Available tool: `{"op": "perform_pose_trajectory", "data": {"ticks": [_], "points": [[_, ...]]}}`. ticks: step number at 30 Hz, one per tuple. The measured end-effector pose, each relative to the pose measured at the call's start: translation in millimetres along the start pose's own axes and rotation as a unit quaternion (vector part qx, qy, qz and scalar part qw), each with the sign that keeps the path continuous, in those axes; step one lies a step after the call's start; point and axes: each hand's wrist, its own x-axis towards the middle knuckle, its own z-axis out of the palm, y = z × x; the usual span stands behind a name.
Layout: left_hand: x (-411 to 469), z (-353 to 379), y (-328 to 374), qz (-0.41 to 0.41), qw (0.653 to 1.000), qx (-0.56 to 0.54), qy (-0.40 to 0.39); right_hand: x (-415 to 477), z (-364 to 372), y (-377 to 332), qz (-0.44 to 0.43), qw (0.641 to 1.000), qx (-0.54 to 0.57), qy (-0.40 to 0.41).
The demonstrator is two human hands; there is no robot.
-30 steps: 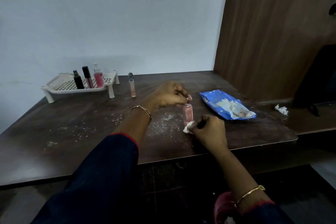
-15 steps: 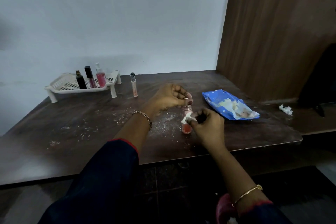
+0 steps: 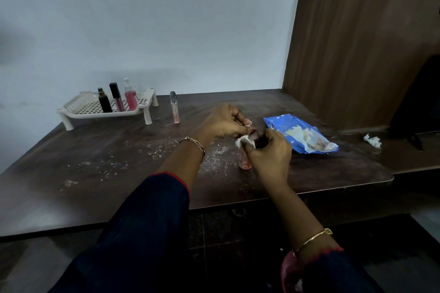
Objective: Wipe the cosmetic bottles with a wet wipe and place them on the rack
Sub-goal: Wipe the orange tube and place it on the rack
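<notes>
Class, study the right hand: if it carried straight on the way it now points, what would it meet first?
Most likely the pink bottle itself: the right hand holds the wet wipe against its top. Just beyond is the left hand, pinching that top, though depth is hard to judge.

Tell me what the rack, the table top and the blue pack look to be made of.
The rack: likely moulded plastic, cream, matte; punched-hole floor, slatted sides, one-piece legs.
The table top: probably wood or wood-look laminate, dark brown, dull sheen; grain streaks show.
The blue pack: thin plastic film, glossy; it crinkles and catches light.
</notes>
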Motion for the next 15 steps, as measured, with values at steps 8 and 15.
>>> {"op": "perform_pose_trajectory", "data": {"ticks": [8,15], "points": [[2.5,-6.8,1.0,0.0,1.0,0.002,-0.013,-10.0,1.8,11.5,0.031,0.997,-0.043,-0.055],[1.0,-7.8,-2.6,0.009,1.0,-0.008,-0.016,-10.0,-9.1,25.3,0.082,0.978,-0.111,-0.158]]}}
